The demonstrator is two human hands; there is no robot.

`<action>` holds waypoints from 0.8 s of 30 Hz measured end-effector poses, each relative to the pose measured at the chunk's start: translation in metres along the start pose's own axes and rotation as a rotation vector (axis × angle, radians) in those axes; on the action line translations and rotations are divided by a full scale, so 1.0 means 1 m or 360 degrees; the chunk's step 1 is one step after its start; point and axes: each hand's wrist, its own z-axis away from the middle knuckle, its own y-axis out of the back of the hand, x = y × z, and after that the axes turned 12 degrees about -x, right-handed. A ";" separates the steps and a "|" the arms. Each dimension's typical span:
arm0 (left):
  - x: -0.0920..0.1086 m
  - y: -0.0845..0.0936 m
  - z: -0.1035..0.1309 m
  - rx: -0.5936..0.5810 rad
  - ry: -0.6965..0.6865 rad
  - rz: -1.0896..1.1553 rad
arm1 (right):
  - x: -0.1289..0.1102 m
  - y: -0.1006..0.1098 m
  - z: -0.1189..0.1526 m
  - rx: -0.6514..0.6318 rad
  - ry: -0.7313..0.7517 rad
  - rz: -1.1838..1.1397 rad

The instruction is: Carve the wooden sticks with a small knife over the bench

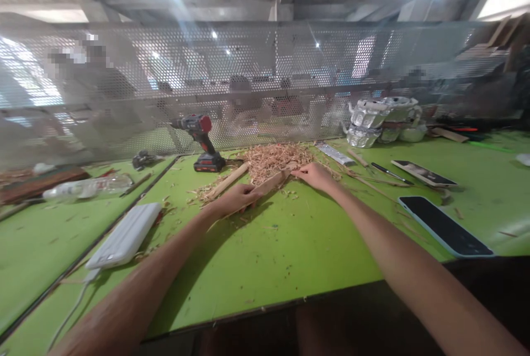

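A flat pale strip of wood [271, 184] lies slantwise between my hands, just above the green tabletop. My left hand [237, 199] is closed around its near left end. At the far right end my right hand [313, 175] pinches the strip with its fingertips; what exactly lies under those fingers is small and partly hidden. Behind the strip is a heap of curly wood shavings [275, 158]. Another piece of wood [229, 180], like a thin bar, rests among shavings left of the heap.
A cordless drill [203, 143] stands behind my left hand. At left lie a white power bank [125, 236] with a cable and a plastic bottle [89, 186]. At right are a phone [446, 226], a pen [391, 173] and foil-like silvery containers [383, 118]. A perforated screen [256, 118] borders the back.
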 end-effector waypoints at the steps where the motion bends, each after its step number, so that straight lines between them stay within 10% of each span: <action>1: 0.001 0.000 0.001 0.0009 0.0002 -0.0004 | 0.001 0.000 0.000 -0.0002 0.0007 -0.0019; 24: -0.001 0.000 -0.001 -0.0023 0.0029 0.0039 | -0.023 -0.010 0.002 -0.0173 0.0106 -0.0014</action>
